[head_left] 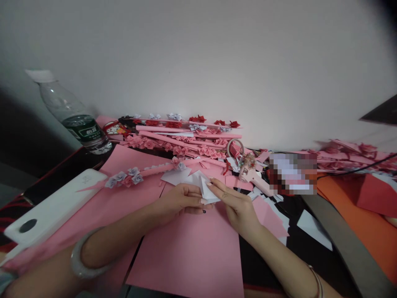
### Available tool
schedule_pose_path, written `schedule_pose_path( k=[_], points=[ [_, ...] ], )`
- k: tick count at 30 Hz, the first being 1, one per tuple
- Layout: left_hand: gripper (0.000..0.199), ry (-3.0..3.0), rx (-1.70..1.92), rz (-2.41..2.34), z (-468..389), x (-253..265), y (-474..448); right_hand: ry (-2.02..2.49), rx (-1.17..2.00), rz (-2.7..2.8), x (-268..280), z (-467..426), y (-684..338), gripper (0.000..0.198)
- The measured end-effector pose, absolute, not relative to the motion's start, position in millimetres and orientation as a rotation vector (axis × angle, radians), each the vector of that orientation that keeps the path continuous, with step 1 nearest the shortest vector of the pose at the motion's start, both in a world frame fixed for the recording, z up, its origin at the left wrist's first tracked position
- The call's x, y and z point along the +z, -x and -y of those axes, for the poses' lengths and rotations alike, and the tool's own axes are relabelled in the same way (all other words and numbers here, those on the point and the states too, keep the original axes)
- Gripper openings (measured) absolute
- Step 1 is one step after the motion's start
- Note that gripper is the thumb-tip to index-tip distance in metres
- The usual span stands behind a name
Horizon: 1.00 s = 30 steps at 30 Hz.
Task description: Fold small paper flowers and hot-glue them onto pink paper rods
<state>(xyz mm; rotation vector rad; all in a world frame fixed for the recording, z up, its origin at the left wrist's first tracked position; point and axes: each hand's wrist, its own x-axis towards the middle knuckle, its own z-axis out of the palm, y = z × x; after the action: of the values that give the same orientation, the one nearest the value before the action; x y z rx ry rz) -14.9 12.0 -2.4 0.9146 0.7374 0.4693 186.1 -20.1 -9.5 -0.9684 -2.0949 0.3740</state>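
A small folded piece of white paper [207,191] is between my two hands, above a large pink sheet [189,252]. My left hand [182,200] grips its left and lower edge, with the fingers curled. The fingers of my right hand [234,203] press on its right side near the top. Just behind my hands lies more white paper [175,177]. To the left a pink paper rod [161,169] rests on the pink sheets, with pale blue and pink paper roses [124,177] fixed along it.
At the back are pink rods with paper roses [173,147]. A glue gun [256,180] and a roll of tape [235,147] lie right of centre. A water bottle [74,116] and a long white object [56,207] are on the left. Orange paper [356,219] lies right.
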Motion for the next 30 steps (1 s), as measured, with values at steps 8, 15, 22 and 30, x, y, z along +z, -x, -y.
schedule_pose_path(
  k=[8, 15, 22, 30],
  points=[
    [0.026, -0.937, 0.494, -0.685, -11.8, -0.2, 16.5, 0.968, 0.326, 2.182, -9.8, 18.7, -188.4, 0.065],
    [0.027, -0.937, 0.487, -0.698, -11.8, 1.0, 18.3, 0.961, 0.289, 2.215, -10.3, 18.0, -189.1, 0.064],
    [0.028, -0.946, 0.488, -0.713, -12.0, 2.6, 18.1, 1.027, 0.34, 2.158, -8.9, 18.5, -187.7, 0.062],
    [0.022, -0.863, 0.544, -0.735, -11.0, 1.1, 18.8, 1.06, 0.352, 2.137, -7.5, 19.0, -187.4, 0.061]
  ],
)
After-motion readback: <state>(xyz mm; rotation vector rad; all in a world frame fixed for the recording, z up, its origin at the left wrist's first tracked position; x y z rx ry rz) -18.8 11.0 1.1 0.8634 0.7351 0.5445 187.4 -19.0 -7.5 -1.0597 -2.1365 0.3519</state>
